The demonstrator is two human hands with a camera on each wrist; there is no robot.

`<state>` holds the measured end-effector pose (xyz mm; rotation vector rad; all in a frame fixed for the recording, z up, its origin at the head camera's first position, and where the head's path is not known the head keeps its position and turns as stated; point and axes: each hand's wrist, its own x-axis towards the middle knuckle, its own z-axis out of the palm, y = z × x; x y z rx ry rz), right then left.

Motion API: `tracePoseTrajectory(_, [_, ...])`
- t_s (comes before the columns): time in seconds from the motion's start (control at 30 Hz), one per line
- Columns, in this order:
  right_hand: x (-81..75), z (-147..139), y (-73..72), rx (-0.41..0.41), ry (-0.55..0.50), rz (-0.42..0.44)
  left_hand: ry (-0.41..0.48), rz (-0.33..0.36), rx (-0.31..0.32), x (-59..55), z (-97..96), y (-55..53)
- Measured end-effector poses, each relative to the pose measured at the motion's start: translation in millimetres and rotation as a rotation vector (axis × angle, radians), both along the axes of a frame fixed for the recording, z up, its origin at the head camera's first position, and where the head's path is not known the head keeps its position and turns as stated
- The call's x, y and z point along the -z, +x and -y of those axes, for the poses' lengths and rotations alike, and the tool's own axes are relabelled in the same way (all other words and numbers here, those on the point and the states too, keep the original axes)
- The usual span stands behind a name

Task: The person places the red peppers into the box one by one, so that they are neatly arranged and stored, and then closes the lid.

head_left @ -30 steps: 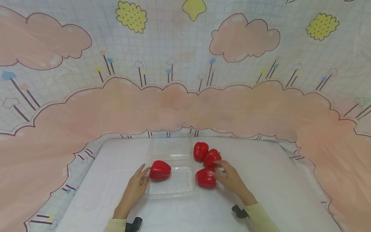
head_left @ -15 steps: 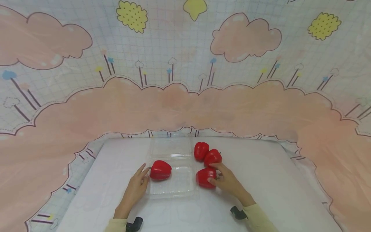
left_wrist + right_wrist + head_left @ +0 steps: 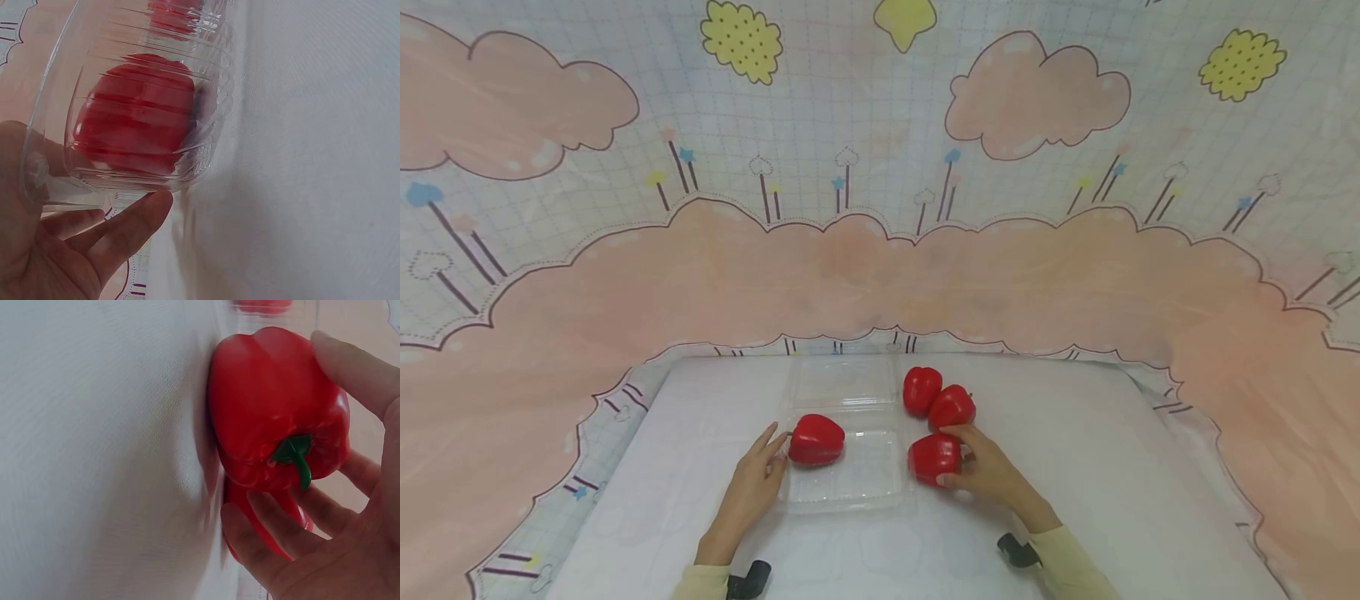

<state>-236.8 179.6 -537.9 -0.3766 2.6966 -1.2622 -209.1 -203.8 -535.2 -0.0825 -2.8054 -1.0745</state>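
A clear plastic clamshell container (image 3: 865, 492) lies open on the table, one red bell pepper (image 3: 816, 439) in the left of its near half. My left hand (image 3: 751, 479) holds the container's left edge; in the left wrist view the thumb shows through the plastic and the fingertips (image 3: 159, 203) touch its outer side. To the right of the container, my right hand (image 3: 996, 475) grips another red bell pepper (image 3: 934, 458). The thumb and fingers span its sides, and its green stem (image 3: 297, 456) faces the palm in the right wrist view.
Two more red bell peppers, one farther back (image 3: 922, 392) and one beside it (image 3: 952, 407), sit just behind the gripped one. The container's lid half (image 3: 842, 385) lies flat toward the back of the white table (image 3: 1075, 433). A patterned cloth (image 3: 880, 283) hangs behind.
My right hand has come nearer and to the left, its thumb and fingers closing round the nearest bell pepper. The left hand stays at the container's edge.
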Motion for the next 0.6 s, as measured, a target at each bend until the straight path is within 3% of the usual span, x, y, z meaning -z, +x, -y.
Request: tracePoseTrajectory(0.6, [-3.3, -3.4, -0.2, 0.019, 0.012, -0.002, -0.009, -0.009, 0.001, -0.5, 0.2, 0.4])
